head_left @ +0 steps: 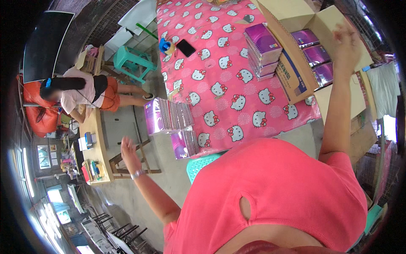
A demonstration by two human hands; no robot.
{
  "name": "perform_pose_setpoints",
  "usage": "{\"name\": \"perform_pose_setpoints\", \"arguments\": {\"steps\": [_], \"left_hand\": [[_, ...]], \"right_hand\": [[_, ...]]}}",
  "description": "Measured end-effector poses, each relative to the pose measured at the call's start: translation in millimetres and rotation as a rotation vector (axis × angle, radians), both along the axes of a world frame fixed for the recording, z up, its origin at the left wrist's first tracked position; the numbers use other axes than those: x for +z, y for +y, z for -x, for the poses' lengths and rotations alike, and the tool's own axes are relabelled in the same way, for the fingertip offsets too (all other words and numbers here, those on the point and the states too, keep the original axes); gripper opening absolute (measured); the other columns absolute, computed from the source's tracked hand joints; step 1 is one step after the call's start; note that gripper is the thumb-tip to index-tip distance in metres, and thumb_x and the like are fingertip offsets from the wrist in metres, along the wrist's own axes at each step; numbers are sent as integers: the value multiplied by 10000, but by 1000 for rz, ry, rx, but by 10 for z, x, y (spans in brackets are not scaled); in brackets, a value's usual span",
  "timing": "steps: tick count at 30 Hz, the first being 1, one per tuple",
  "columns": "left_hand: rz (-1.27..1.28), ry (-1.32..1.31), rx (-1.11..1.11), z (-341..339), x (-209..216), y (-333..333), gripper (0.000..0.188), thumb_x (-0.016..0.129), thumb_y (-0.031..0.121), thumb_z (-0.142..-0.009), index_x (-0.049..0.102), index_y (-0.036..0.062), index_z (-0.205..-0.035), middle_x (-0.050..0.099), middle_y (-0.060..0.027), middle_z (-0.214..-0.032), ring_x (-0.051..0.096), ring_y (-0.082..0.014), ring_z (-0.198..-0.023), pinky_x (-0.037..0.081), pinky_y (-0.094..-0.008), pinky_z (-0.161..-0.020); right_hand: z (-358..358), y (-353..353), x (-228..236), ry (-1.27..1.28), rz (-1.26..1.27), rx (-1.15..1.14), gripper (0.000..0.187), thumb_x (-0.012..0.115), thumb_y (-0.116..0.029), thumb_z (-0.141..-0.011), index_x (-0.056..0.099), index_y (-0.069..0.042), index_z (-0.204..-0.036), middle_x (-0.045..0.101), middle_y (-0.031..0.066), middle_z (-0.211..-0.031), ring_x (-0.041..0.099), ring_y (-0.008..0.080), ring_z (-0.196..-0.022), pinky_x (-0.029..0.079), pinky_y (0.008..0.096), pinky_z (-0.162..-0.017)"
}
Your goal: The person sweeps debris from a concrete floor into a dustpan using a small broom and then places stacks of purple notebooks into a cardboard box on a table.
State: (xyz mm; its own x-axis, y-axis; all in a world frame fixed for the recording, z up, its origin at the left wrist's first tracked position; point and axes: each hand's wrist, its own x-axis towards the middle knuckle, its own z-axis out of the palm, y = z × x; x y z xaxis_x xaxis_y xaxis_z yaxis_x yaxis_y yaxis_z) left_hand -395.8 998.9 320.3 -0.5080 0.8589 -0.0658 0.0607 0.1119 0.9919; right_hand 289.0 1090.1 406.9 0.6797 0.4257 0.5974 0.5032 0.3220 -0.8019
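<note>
My left hand, with a bracelet or watch at the wrist, is raised off the table's left side. Its fingers are stretched out and it holds nothing. My right hand is smeared by motion over the right flap of an open cardboard box; its fingers cannot be made out. Inside the box lie purple notebooks. Beside it on the table stands a stack of purple spiral notebooks. More spiral notebooks are piled at the table's near left corner, closest to my left hand.
A pink patterned cloth covers the table. On it lie a black phone and a blue-and-yellow object. A green stool and a person at a wooden table are on the left. Another green seat sits by the near edge.
</note>
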Motion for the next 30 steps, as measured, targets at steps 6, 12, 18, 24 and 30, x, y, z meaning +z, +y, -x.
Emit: {"name": "perform_pose_setpoints", "arguments": {"steps": [6, 12, 18, 24, 30], "left_hand": [[218, -617, -310, 194, -548, 741, 674, 391, 572, -852, 380, 57, -1288, 453, -132, -1262, 442, -269, -1144, 309, -403, -999], [254, -640, -404, -261, -799, 956, 720, 420, 632, -798, 432, 68, -1245, 545, -102, -1147, 536, -246, -1029, 437, -390, -887], [224, -546, -414, -344, -827, 902, 767, 447, 634, -775, 373, 72, -1292, 488, -114, -1230, 497, -264, -1098, 415, -406, -923], [-331, -981, -296, -972, -704, 484, 835, 432, 677, -739, 267, 161, -1374, 291, -94, -1401, 319, -359, -1243, 268, -553, -1004], [-282, -1062, -469, -2294, -641, 283, 818, 442, 651, -748, 268, 151, -1372, 300, -102, -1396, 331, -354, -1239, 277, -546, -1003]], "right_hand": [[2759, -199, -247, 66, 112, 1343, 309, 448, -224, -906, 510, -16, -1126, 565, 85, -1025, 546, 131, -920, 464, 282, -758], [4261, -80, -2090, 600, 1174, 1651, 752, 348, -588, -858, 240, -38, -1359, 336, 163, -1366, 322, 254, -1271, 348, 415, -975], [4809, -63, -2141, 631, 1186, 1338, 1072, 293, -798, -703, -21, -44, -1398, 66, 278, -1423, 161, 385, -1317, 189, 445, -1053], [3963, -60, -1414, 196, 868, 1255, 1007, 559, -632, -697, 156, -1, -1370, 272, 308, -1318, 328, 417, -1215, 309, 418, -991], [2724, -242, -933, -166, 492, 1016, 928, 729, -357, -653, 219, -14, -1349, 465, 288, -1156, 483, 364, -1070, 399, 409, -888]]}}
